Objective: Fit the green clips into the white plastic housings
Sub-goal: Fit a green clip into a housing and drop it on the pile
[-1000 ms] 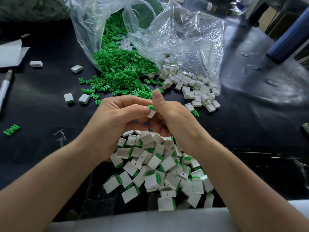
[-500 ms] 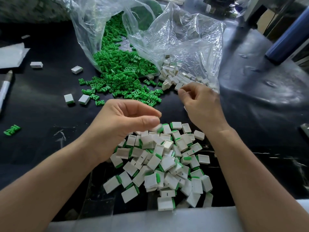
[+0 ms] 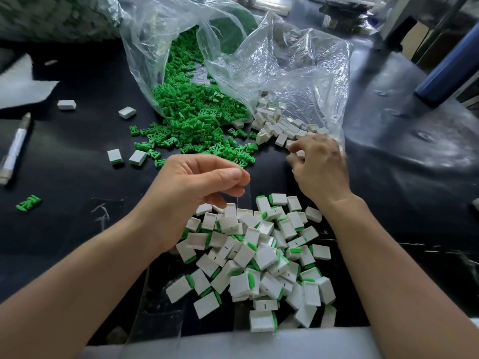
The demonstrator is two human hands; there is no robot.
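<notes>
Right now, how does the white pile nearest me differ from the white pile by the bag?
The near pile of white plastic housings has green clips fitted; the far pile shows none. The near pile lies outside any bag; the far pile spills from the clear plastic bag. Both are white housings.

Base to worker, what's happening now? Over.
Left grip empty above finished pile. Right grip among loose white housings, hold unclear. Green clips untouched. Nothing blocking.

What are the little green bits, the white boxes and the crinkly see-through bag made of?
The green clips look like hard moulded plastic, matte, all one identical shape. The white housings seem to be similar plastic, smooth with crisp edges. The clear bag is probably thin plastic film: it wrinkles, shines and shows what is inside.
</notes>
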